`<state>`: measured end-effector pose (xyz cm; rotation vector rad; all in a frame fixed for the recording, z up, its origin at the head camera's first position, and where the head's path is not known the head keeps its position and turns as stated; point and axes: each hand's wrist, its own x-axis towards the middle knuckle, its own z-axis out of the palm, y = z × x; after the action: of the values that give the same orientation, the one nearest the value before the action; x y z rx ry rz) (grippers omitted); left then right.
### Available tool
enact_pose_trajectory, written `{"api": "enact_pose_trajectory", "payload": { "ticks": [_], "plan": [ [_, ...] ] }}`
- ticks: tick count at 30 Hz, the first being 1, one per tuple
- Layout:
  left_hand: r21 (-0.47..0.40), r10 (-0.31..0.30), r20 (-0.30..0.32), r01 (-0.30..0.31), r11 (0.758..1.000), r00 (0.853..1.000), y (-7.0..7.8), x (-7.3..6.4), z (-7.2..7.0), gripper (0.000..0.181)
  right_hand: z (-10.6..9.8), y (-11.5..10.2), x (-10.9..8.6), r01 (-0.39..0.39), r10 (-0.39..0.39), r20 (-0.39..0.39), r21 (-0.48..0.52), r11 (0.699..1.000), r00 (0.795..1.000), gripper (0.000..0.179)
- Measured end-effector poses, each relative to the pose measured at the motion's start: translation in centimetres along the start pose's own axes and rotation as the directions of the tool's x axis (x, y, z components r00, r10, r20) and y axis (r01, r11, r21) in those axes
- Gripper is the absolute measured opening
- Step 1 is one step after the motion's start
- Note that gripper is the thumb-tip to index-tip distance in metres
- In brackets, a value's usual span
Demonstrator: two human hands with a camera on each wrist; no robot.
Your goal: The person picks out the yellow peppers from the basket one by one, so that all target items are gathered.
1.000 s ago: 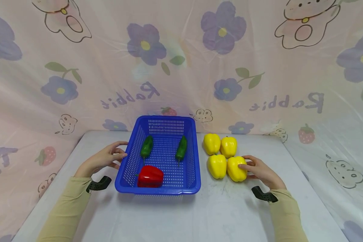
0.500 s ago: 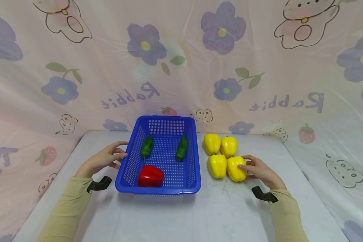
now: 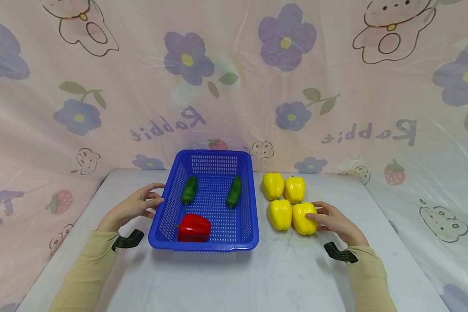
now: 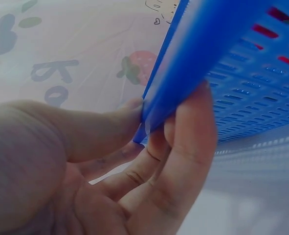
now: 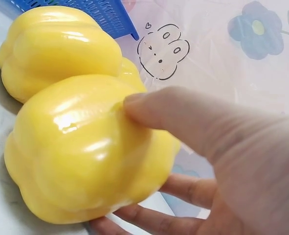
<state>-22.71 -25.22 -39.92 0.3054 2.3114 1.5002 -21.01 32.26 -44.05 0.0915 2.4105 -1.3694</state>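
On the left, my left hand [image 3: 132,206] pinches the side rim of a blue plastic basket [image 3: 204,246]. The left wrist view shows the thumb against the rim [image 4: 183,63] and fingers beneath it. Inside the basket lie a red bell pepper [image 3: 194,227] at the near left and two green chili peppers, one left [image 3: 189,189] and one right [image 3: 233,191]. My right hand [image 3: 337,223] holds the near-right yellow bell pepper [image 3: 302,220], thumb on top and fingers along its outer side. That pepper sits on the table; its underside is hidden.
Three other yellow bell peppers stand close by: one near left [image 3: 279,214], one far left [image 3: 273,186] and one far right [image 3: 294,190]. They are right of the basket on a white table [image 3: 234,281]. A patterned curtain [image 3: 234,95] hangs behind.
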Motion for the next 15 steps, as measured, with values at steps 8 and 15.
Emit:
{"api": "enact_pose_trajectory", "payload": {
  "ticks": [8,15],
  "plan": [
    [0.011,0.01,-0.014,-0.01,1.0,1.0,-0.09,-0.05,0.1,0.061,-0.08,-0.18,-0.08,0.008,-0.008,0.001,-0.004,1.0,1.0,0.081],
    [0.054,0.05,-0.054,-0.047,0.997,0.997,-0.36,-0.17,0.4,0.055,-0.8,0.12,-0.22,0.056,-0.056,0.014,0.01,0.998,0.998,0.073]
  ]
}}
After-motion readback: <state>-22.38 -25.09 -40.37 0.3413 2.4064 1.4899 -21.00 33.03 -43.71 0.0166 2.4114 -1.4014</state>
